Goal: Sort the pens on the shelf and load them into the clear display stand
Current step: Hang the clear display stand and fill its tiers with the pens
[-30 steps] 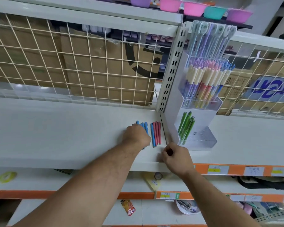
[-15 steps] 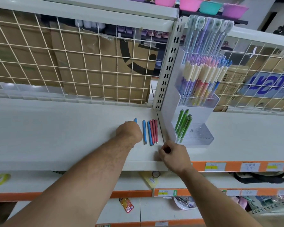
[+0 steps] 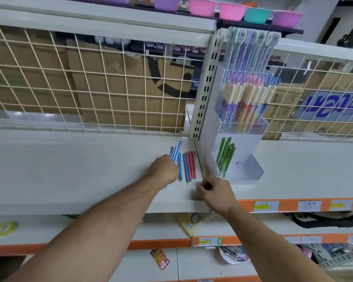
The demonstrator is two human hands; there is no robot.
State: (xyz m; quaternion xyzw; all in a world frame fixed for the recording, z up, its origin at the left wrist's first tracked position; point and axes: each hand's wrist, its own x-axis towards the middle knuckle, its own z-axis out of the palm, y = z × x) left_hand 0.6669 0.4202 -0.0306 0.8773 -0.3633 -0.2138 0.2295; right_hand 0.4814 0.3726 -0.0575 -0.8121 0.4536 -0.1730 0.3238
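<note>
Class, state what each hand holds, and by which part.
The left hand grips several blue pens around their lower halves; the right hand is curled, holding nothing visible.

l grip [image 3: 163, 170] curled round blue pens [image 3: 174, 154]; r grip [image 3: 216, 192] fisted
</note>
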